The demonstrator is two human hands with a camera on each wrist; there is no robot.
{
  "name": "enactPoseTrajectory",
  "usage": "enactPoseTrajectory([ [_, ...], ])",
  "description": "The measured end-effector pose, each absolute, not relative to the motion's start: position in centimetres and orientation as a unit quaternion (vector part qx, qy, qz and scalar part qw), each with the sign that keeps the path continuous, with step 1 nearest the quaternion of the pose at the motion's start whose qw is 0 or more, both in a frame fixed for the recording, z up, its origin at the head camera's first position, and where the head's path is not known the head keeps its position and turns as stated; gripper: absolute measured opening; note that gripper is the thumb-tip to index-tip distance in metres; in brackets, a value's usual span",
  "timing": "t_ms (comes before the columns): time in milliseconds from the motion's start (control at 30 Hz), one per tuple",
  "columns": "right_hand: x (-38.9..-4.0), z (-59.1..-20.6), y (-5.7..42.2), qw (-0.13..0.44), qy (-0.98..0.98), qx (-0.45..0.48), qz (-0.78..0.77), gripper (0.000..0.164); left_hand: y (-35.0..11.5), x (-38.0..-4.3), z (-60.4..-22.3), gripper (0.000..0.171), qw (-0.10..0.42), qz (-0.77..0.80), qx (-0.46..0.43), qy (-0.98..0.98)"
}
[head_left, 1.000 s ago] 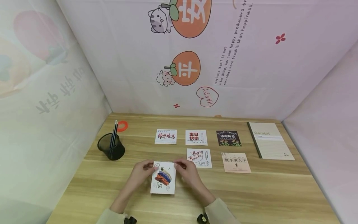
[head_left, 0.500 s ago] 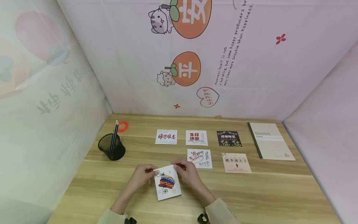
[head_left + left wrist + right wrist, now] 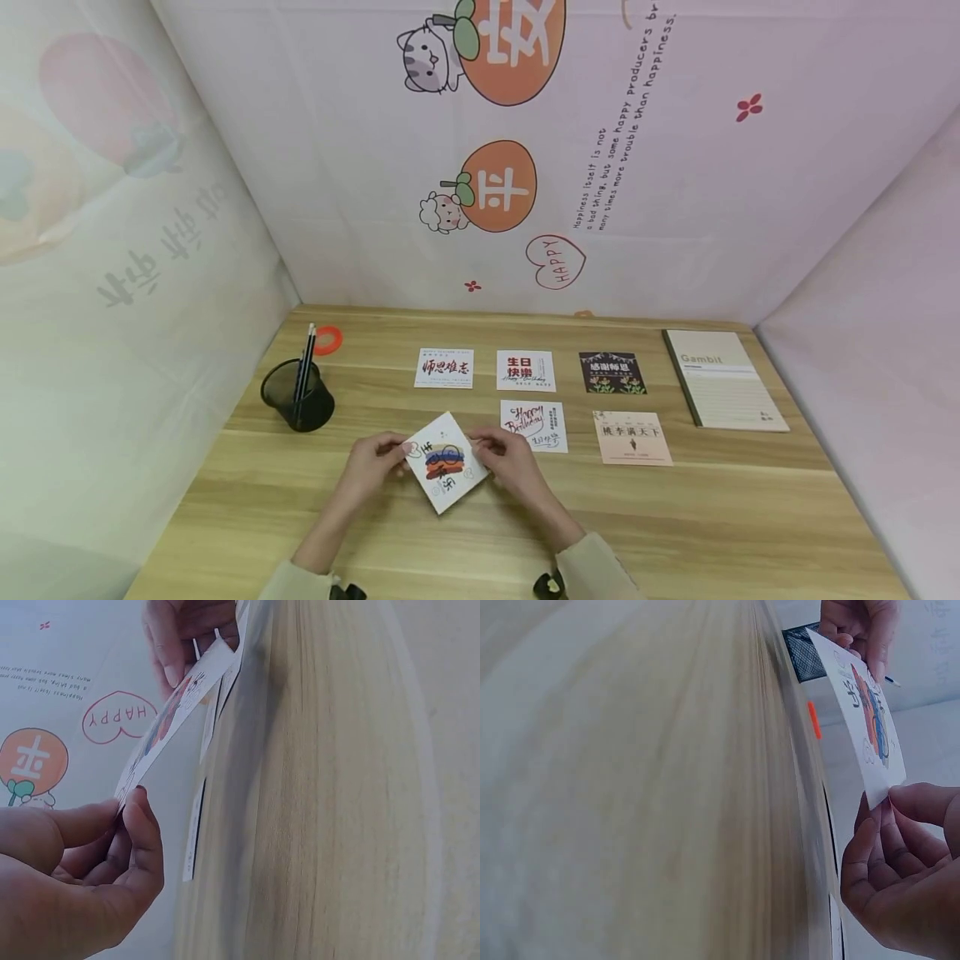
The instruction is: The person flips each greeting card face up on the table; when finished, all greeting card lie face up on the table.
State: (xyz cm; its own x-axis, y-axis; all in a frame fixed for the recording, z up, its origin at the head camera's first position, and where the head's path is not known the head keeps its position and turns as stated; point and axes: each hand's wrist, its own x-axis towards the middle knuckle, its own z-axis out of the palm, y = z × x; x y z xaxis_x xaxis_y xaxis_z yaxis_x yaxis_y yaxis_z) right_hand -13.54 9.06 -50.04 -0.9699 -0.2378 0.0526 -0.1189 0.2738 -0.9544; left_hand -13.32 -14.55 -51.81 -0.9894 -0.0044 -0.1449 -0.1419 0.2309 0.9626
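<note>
Both hands hold one white greeting card (image 3: 447, 492) with a striped colour patch and black lettering, turned diagonally above the table. My left hand (image 3: 372, 461) pinches its left corner between thumb and fingers. At the opposite corner my right hand (image 3: 512, 462) pinches it the same way. In the left wrist view the card (image 3: 176, 712) is seen nearly edge-on, raised off the wood. The right wrist view shows the card's printed face (image 3: 862, 712) with a thumb on it.
Behind the hands lie several cards: a white red-lettered one (image 3: 444, 368), a birthday card (image 3: 527, 370), a dark card (image 3: 612, 372), a script birthday card (image 3: 534, 426) and a peach card (image 3: 633, 438). A notebook (image 3: 723, 379), mesh pencil cup (image 3: 300, 400) and orange ring (image 3: 327, 340) stand around them.
The card has turned from upright to a diagonal pose. The right hand has shifted its grip from the card's upper edge to its right corner; the left hand stays near its place.
</note>
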Motion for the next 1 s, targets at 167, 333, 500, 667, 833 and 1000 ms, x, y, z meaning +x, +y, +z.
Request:
enactPoseTrajectory([
  [167, -13.3, -49.1, 9.1, 0.058, 0.799, -0.100, -0.590, 0.020, -14.7, -13.3, -51.9, 0.015, 0.035, 0.648, -0.076, 0.757],
  [333, -14.2, -50.9, 9.2, 0.060, 0.786, -0.087, -0.609, 0.021, -14.8, -13.4, -52.1, 0.017, 0.029, 0.672, -0.091, 0.734],
  [500, -15.1, -53.1, 9.2, 0.058, 0.772, -0.069, -0.630, 0.029, -14.8, -13.4, -52.3, 0.018, 0.026, 0.697, -0.099, 0.710],
  [667, -15.4, -53.5, 9.2, 0.051, 0.748, -0.056, -0.659, 0.044, -14.6, -13.2, -52.3, 0.019, 0.027, 0.712, -0.099, 0.694],
  [833, -15.5, -53.3, 9.2, 0.044, 0.746, -0.041, -0.664, 0.048, -14.3, -13.1, -52.3, 0.022, 0.034, 0.722, -0.093, 0.685],
  [1000, -15.3, -52.1, 9.1, 0.040, 0.746, -0.040, -0.663, 0.046, -14.2, -13.1, -52.5, 0.034, 0.029, 0.700, -0.086, 0.709],
])
